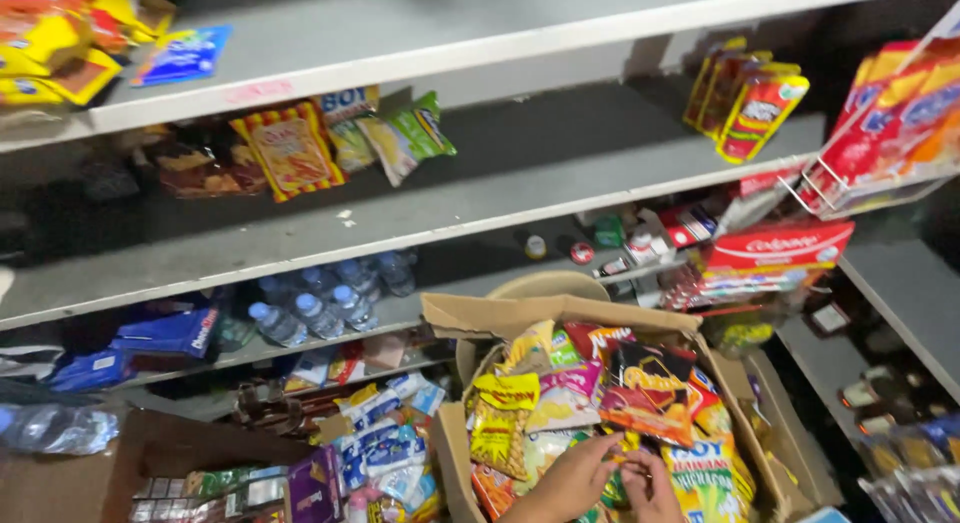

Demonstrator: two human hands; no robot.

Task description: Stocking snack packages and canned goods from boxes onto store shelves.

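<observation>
An open cardboard box (470, 318) at bottom centre is heaped with colourful snack packets (640, 388). Both hands reach into it from the bottom edge. My left hand (572, 481) and my right hand (650, 481) meet over the packets, fingers pinching a small yellow-green packet (612, 463) between them. The lower parts of both hands are cut off by the frame.
Grey shelves run across the view. A striped snack bag (290, 151) and green bags (415, 133) lie on the middle shelf, red-yellow packets (750, 103) stand at right. Water bottles (320, 308) sit lower. Another box of small packs (380, 453) lies at left.
</observation>
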